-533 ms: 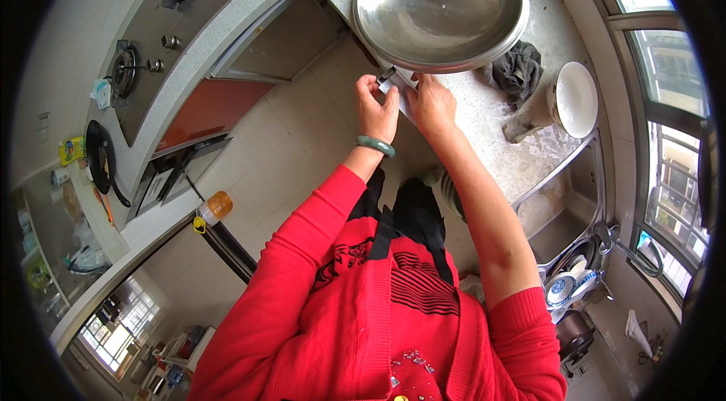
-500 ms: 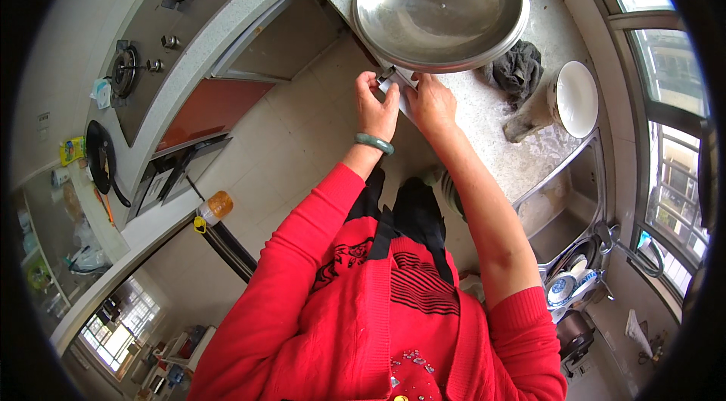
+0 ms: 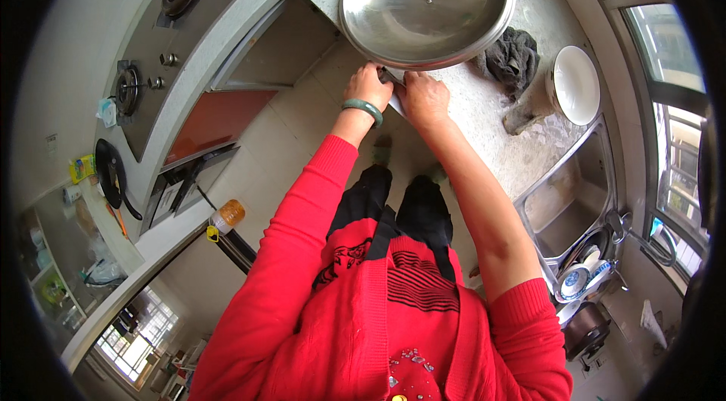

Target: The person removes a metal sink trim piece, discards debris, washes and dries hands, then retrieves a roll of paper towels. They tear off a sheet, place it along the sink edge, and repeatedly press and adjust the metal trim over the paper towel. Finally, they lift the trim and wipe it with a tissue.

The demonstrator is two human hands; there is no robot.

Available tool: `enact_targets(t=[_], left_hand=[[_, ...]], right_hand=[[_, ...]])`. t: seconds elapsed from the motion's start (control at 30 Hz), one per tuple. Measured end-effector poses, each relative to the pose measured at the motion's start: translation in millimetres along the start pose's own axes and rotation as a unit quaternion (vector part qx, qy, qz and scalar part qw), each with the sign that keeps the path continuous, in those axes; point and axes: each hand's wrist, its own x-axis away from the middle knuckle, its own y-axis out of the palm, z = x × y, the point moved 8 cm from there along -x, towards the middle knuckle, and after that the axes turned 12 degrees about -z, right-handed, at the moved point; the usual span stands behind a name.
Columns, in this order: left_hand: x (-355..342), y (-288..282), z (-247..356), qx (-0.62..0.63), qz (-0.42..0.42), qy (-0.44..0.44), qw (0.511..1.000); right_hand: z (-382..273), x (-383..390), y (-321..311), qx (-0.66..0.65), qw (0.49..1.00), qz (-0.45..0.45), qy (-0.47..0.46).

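Note:
Both my hands are together at the counter's near edge, just below a large round stainless steel pan (image 3: 431, 4). My left hand (image 3: 368, 85), with a green bangle at its wrist, is closed, its fingertips pinched around a small dark object (image 3: 389, 79). Against the other side of that object, my right hand (image 3: 425, 101) is closed too, fingers curled in. A pale edge shows under the dark piece, but my fingers hide most of it, so its kind is unclear. The pan's near rim lies just beyond my knuckles.
To the right, a dark grey rag (image 3: 510, 62) lies beside a white bowl (image 3: 576, 85) on the speckled counter (image 3: 484, 140). A steel sink (image 3: 563, 193) and stacked dishes (image 3: 578, 280) follow. A gas stove (image 3: 162, 45) and black frying pan (image 3: 111, 174) are left.
My left hand has turned over and closed further around the piece. The pale flat part seen between my hands before is now mostly covered. The view has shifted slightly.

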Motion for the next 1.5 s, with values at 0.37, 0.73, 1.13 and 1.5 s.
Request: enact_targets(t=[0.37,0.73,1.13,1.5], left_hand=[[-2.6,-7.1,10.6,-0.106,-0.003,-0.074,0.992],[-16.2,-1.4,0.8,-0.053,-0.01,-0.015,0.998],[-37.6,7.4,-19.3,0.02,-0.042,0.067,0.997],[-53.8,10.7,-52.6,0.091,-0.065,0.02,0.994]], right_hand=[[37.6,54.4,-34.4,-0.174,0.982,-0.066,0.01],[134.4,173.4,-40.6,-0.204,0.976,-0.029,0.078],[117.5,187.8,-19.4,-0.047,0.996,0.005,0.074],[150.0,208.9,0.7,-0.051,0.989,0.007,0.14]])
